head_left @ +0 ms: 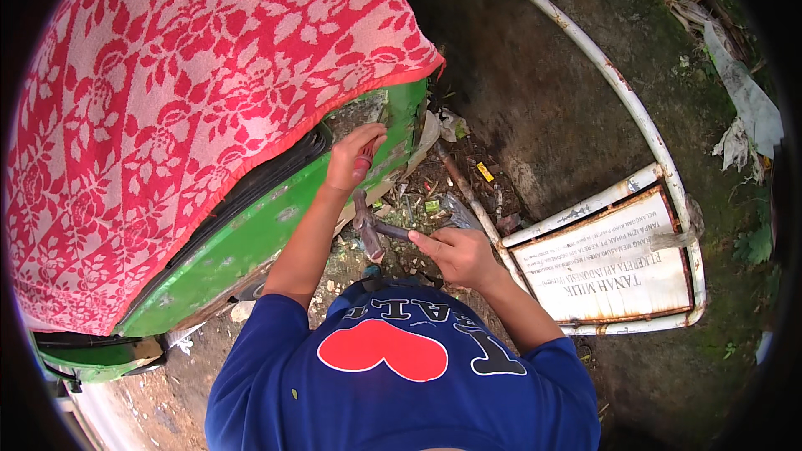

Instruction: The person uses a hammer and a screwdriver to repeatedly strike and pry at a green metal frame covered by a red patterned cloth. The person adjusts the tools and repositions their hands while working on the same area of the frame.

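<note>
Head view: right hand [458, 252] grips a hammer [369, 227] by its handle — left hand [352, 157] pinches a red-handled tool (partly hidden) against the green panel [251, 238].

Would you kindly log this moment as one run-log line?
left hand: pressing red-handled tool against green panel | right hand: gripping hammer | red patterned cloth over panel | white sign frame on ground

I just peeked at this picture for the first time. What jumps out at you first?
The big red and white flowered cloth fills the upper left, draped over a green metal body. Below its edge, the left hand presses a small red-handled tool to the green panel while the right hand grips a dark metal hammer. A rusty white signboard lies on the ground at right.
</note>
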`<action>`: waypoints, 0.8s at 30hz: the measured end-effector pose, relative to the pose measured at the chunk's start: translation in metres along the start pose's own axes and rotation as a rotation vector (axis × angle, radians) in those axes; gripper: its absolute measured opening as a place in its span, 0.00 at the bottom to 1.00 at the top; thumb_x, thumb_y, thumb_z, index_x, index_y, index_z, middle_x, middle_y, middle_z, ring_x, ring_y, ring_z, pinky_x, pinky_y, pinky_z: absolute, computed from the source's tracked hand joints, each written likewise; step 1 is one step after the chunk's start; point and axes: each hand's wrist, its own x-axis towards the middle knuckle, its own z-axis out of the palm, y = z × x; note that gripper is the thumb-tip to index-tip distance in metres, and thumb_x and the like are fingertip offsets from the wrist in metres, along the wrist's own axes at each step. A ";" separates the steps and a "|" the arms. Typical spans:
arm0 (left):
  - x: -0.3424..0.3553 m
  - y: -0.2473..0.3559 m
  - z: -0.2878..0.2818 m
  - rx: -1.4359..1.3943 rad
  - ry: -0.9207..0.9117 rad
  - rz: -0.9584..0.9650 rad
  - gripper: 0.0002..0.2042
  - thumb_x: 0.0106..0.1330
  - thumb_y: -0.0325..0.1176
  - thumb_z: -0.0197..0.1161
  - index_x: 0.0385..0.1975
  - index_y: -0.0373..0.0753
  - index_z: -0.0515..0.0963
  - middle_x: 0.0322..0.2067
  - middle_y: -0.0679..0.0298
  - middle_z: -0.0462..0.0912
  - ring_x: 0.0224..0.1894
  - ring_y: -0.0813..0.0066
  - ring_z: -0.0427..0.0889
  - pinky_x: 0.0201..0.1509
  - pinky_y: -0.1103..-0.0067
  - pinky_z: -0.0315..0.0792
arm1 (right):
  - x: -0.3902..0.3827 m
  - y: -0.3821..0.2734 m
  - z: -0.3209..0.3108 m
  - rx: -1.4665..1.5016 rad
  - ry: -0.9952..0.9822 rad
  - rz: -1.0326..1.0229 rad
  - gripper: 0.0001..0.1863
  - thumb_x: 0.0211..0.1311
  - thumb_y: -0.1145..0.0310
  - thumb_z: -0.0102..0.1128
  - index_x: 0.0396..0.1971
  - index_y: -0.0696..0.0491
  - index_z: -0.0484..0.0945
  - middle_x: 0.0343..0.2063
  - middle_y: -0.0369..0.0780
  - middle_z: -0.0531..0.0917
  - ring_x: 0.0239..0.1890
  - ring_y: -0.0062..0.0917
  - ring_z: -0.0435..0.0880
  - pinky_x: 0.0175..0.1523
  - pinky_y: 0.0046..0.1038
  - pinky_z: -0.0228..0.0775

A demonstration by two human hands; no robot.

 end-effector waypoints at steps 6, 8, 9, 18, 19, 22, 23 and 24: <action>0.001 -0.003 0.008 0.009 0.027 -0.006 0.10 0.61 0.22 0.70 0.42 0.35 0.82 0.44 0.54 0.86 0.47 0.59 0.87 0.51 0.72 0.80 | 0.000 0.007 0.008 -0.050 0.003 0.006 0.32 0.48 0.75 0.62 0.58 0.38 0.82 0.17 0.35 0.68 0.16 0.27 0.73 0.21 0.31 0.67; 0.000 0.002 0.007 0.018 0.017 0.003 0.10 0.61 0.22 0.70 0.42 0.35 0.82 0.44 0.54 0.86 0.47 0.59 0.87 0.51 0.71 0.80 | -0.004 0.006 0.007 0.067 0.099 -0.050 0.32 0.48 0.75 0.62 0.58 0.40 0.82 0.17 0.35 0.68 0.16 0.27 0.73 0.21 0.31 0.66; 0.000 0.001 0.008 0.027 0.021 0.012 0.11 0.61 0.22 0.70 0.42 0.35 0.82 0.44 0.54 0.86 0.47 0.59 0.87 0.51 0.71 0.80 | -0.004 0.007 0.008 0.015 0.086 -0.027 0.31 0.48 0.76 0.62 0.57 0.40 0.82 0.17 0.35 0.69 0.16 0.27 0.73 0.21 0.31 0.66; -0.010 0.003 0.009 0.050 0.033 0.019 0.10 0.61 0.23 0.70 0.43 0.35 0.82 0.44 0.53 0.86 0.47 0.57 0.86 0.51 0.71 0.80 | -0.006 -0.001 0.007 -0.101 0.071 -0.033 0.30 0.49 0.75 0.63 0.56 0.42 0.83 0.18 0.34 0.73 0.17 0.27 0.74 0.21 0.30 0.68; -0.006 0.001 0.009 0.041 0.039 0.002 0.10 0.61 0.23 0.70 0.43 0.36 0.82 0.44 0.54 0.86 0.47 0.57 0.87 0.50 0.70 0.80 | 0.000 0.011 0.013 -0.079 0.101 -0.009 0.29 0.49 0.76 0.63 0.55 0.41 0.84 0.19 0.34 0.75 0.17 0.27 0.75 0.21 0.30 0.68; -0.005 0.003 0.010 0.048 0.045 0.018 0.10 0.62 0.23 0.70 0.43 0.36 0.82 0.44 0.54 0.86 0.46 0.57 0.87 0.50 0.70 0.80 | -0.013 0.001 0.013 0.013 0.133 -0.042 0.30 0.48 0.75 0.63 0.56 0.41 0.83 0.19 0.34 0.75 0.18 0.27 0.76 0.21 0.30 0.68; -0.008 0.004 0.009 0.057 0.044 0.031 0.10 0.62 0.23 0.70 0.43 0.37 0.82 0.44 0.54 0.86 0.46 0.57 0.87 0.49 0.70 0.80 | -0.011 0.003 0.011 0.017 0.155 -0.114 0.31 0.48 0.75 0.64 0.57 0.42 0.83 0.20 0.35 0.76 0.18 0.27 0.77 0.22 0.30 0.69; -0.007 0.002 0.008 0.057 0.049 0.023 0.10 0.62 0.23 0.70 0.43 0.37 0.82 0.44 0.54 0.86 0.46 0.58 0.87 0.49 0.70 0.81 | -0.011 0.006 0.012 -0.022 0.106 -0.069 0.31 0.48 0.75 0.64 0.57 0.42 0.82 0.21 0.35 0.77 0.19 0.28 0.77 0.22 0.30 0.70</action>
